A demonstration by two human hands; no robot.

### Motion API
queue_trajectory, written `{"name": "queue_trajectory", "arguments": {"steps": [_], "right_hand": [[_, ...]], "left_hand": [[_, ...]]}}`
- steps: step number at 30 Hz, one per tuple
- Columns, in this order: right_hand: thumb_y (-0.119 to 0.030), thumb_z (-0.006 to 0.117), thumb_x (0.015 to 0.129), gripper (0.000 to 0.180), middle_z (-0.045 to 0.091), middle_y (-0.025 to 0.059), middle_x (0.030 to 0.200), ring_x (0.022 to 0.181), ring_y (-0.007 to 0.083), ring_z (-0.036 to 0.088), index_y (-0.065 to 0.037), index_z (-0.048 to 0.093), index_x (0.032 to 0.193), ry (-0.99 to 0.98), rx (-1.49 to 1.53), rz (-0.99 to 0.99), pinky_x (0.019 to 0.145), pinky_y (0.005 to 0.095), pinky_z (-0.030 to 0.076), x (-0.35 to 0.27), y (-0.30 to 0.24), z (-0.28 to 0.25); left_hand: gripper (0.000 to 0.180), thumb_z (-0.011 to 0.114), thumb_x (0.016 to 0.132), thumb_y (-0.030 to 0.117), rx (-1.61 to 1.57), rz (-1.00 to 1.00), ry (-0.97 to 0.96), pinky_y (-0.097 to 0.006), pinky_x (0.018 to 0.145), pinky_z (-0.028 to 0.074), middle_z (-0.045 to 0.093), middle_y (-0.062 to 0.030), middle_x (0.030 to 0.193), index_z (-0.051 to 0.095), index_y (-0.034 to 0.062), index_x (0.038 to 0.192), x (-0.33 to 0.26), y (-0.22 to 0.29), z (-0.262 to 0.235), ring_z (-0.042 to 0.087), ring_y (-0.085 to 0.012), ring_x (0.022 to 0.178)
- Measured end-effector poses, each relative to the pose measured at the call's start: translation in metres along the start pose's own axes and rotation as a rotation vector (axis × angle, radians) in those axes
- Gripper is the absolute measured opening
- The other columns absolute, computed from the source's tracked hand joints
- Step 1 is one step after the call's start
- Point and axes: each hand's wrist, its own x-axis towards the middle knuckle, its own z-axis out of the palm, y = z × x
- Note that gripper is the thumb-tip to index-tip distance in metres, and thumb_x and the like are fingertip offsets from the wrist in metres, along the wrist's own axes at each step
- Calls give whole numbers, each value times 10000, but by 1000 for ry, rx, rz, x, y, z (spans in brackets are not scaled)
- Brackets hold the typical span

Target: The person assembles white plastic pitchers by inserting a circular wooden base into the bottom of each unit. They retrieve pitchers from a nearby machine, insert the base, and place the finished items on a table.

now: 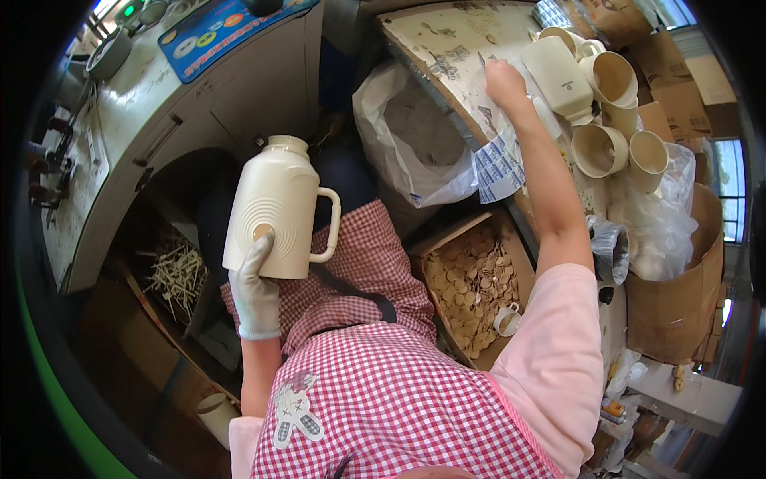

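A cream plastic jug body with concentric ridges, a side handle and an open neck stands upright over my lap. My left hand, in a pale work glove, is closed on its lower part, thumb on the front beside a small tan disc. My bare right hand reaches to the worn bench at the right and is closed round a thin grey pointed tool, only its tip showing. Blue-and-white printed sheets hang over the bench edge near my right forearm.
Several cream jug parts crowd the bench's right side. A white plastic bag hangs below its edge. A carton of tan discs sits by my right side. Left are a metal-topped counter and a box of cream sticks.
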Motion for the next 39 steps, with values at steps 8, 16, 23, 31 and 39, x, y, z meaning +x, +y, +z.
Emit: {"name": "queue_trajectory", "arguments": {"steps": [8,16,23,31,39], "right_hand": [[-261,562,1075,276,564,7,668,507,72,516,11,609,1083,-201,1764,301,459,226,411,-86,-148,-141],[-109,490,1098,458,537,-25,653,510,34,465,-158,496,1553,-619,1713,-53,498,204,406,-248,-329,-186],[-107,518,1080,448,557,45,660,532,111,517,-154,527,1526,-594,1608,-84,533,271,447,-244,-337,-193],[-72,578,1035,483,639,123,749,575,225,613,-150,546,1511,-135,1353,-234,572,346,506,-255,-353,-182],[-141,659,1008,482,721,83,966,597,88,603,-64,540,1468,-475,1665,-55,516,259,476,-224,-312,-186]], "left_hand": [[335,629,1032,157,-207,-181,91,-367,1089,510,647,-78,1350,630,22,1340,-11,-5,-8,613,-177,1265],[395,581,1066,197,-181,-206,-11,-323,1015,554,660,-91,1338,548,28,1422,-16,-4,-9,660,-178,1207],[383,576,1071,204,420,110,-46,-320,1029,544,643,-89,1366,563,37,1414,-20,-24,-23,629,-163,1250],[358,577,1067,145,-184,-143,18,-311,1040,535,613,-84,1387,564,23,1403,-23,-15,-12,622,-165,1244],[418,627,1020,87,7,29,4,-319,1035,511,625,-102,1347,531,-13,1415,-27,-1,1,616,-175,1229]]}}
